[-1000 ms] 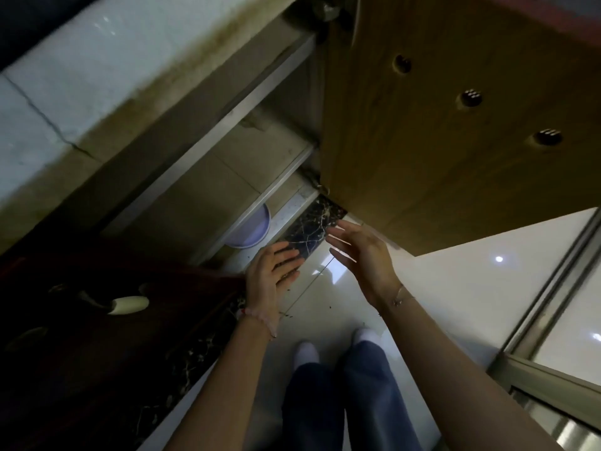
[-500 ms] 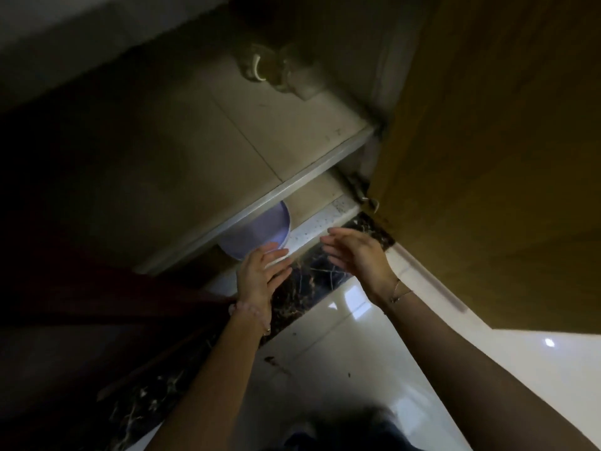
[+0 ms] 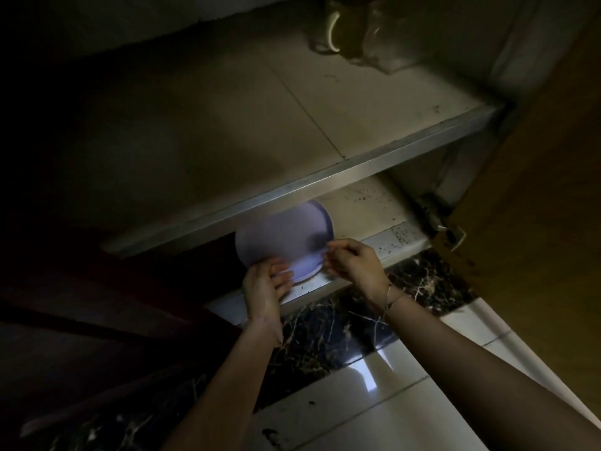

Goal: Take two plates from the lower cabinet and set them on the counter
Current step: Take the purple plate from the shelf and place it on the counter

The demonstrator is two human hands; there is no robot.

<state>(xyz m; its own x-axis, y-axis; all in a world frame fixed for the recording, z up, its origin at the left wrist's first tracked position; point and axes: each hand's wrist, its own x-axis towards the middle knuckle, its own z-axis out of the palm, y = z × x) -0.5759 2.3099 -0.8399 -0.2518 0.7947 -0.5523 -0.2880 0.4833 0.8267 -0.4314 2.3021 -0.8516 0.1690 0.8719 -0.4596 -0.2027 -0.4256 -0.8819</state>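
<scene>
Head view, both hands now at plate (image 3: 286, 236), left hand (image 3: 265, 288) fingers open, right hand (image 3: 353, 263) fingers pinching rim.

We see a tiled middle shelf (image 3: 325, 102) edged in front with a metal strip (image 3: 325, 182). At its back stand dim glass vessels (image 3: 364, 37), one with a pale curved handle; their exact kind is hard to tell. An open wooden door (image 3: 536, 206) fills the right side, its hinge (image 3: 439, 219) near the lower corner. Below runs a dark veined marble plinth (image 3: 341, 323), then glossy white floor tiles (image 3: 374, 408).
</scene>
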